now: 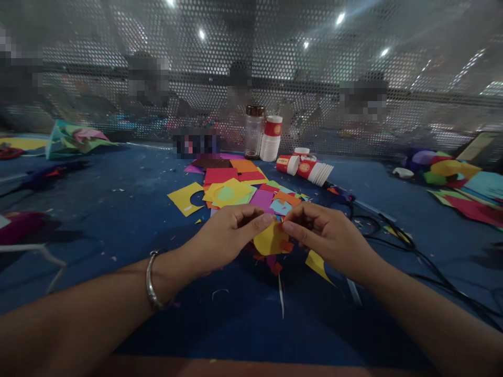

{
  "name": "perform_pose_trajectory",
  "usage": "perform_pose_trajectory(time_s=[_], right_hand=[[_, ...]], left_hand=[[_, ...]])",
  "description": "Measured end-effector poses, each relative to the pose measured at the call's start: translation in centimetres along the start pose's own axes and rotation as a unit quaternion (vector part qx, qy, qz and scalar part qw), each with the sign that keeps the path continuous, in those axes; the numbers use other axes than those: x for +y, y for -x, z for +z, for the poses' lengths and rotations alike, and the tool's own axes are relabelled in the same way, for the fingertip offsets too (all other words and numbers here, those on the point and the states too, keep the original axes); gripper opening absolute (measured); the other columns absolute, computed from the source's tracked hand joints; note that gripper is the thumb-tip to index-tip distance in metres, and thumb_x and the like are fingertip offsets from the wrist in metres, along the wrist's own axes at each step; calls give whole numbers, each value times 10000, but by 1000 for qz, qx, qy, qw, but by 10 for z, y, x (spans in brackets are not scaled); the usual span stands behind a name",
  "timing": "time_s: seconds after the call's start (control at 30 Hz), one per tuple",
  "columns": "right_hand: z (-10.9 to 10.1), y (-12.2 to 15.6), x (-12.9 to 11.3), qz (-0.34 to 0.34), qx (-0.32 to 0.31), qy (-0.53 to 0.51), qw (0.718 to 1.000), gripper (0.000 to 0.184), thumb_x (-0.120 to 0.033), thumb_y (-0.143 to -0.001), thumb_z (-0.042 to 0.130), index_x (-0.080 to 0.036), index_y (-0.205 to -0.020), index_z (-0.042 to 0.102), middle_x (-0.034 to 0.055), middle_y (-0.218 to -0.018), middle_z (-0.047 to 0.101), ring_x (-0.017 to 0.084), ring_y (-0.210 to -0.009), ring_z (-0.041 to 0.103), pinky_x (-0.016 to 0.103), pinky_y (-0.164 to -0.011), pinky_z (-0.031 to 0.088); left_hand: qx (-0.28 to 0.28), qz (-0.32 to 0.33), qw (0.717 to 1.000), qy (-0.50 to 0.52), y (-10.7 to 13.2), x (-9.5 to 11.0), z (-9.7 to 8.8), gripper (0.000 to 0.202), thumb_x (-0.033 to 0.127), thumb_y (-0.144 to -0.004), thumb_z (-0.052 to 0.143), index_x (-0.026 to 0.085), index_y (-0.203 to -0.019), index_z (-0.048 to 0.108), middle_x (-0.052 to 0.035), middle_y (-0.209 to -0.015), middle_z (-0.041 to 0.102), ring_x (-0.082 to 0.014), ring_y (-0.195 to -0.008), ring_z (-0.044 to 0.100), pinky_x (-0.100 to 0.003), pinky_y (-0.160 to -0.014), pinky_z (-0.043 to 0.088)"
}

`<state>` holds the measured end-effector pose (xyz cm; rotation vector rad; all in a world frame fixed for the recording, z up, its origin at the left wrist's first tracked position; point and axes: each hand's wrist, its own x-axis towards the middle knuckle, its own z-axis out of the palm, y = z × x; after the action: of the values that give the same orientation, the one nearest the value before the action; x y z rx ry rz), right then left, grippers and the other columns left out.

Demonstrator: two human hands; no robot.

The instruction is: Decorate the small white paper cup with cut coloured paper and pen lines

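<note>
Overlapping yellow paper (270, 242), the left fingers (257, 225) hide part of its edge.

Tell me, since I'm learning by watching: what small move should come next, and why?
I'd probably steady the yellow paper with the left hand and press its upper right edge with the right hand: both thumbs are at or near its upper edge, and an orange piece shows at its right side.
</note>
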<state>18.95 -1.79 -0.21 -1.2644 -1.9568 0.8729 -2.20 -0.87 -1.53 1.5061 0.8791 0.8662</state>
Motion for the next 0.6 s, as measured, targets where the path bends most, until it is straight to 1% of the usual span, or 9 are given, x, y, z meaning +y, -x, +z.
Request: perform_pose_trajectory(time_s=[0.1,0.2,0.3,0.4,0.5,0.6], right_hand=[[1,0,1,6,-10,-13,1000,240,-444,-905,645,-214,-842,661,3,-713,671,122,-570,563,254,-534,461],[1,1,1,5,-12,-19,1000,236,-437,-900,648,-208,-844,659,7,-718,670,120,-578,569,255,-536,467],[0,1,-3,-6,-2,-12,1000,213,-411,-908,644,-206,-850,662,5,-715,660,118,-584,572,255,-541,478],[-1,2,-7,-5,39,-15,999,217,-416,-913,644,-212,-842,659,-5,-691,638,104,-542,543,246,-505,439],[-3,1,-7,20,91,-43,995,262,-454,-905,654,-214,-802,629,-15,-642,616,94,-492,503,240,-458,391],[-3,1,-2,46,105,-60,992,311,-488,-893,668,-214,-762,601,-39,-561,561,86,-450,462,229,-431,355]], left_hand=[[-9,-4,1000,20,0,1,1,317,508,-862,711,212,-749,700,15,-672,613,-117,-586,541,-223,-549,451],[-17,-9,999,37,0,2,2,298,486,-870,705,212,-752,705,9,-682,632,-121,-596,572,-231,-566,478],[-8,-11,1000,27,0,3,1,285,472,-875,702,210,-764,706,6,-694,640,-120,-599,569,-236,-578,481],[23,-6,1000,16,-1,1,-1,266,456,-903,675,204,-824,703,-5,-765,674,-123,-657,588,-239,-627,490],[67,6,998,-14,-2,-2,-3,277,467,-917,663,194,-873,677,-4,-793,663,-123,-681,583,-238,-626,477],[103,40,992,-67,-2,-2,-5,298,480,-915,669,183,-905,660,-13,-821,654,-137,-717,591,-253,-649,496]])
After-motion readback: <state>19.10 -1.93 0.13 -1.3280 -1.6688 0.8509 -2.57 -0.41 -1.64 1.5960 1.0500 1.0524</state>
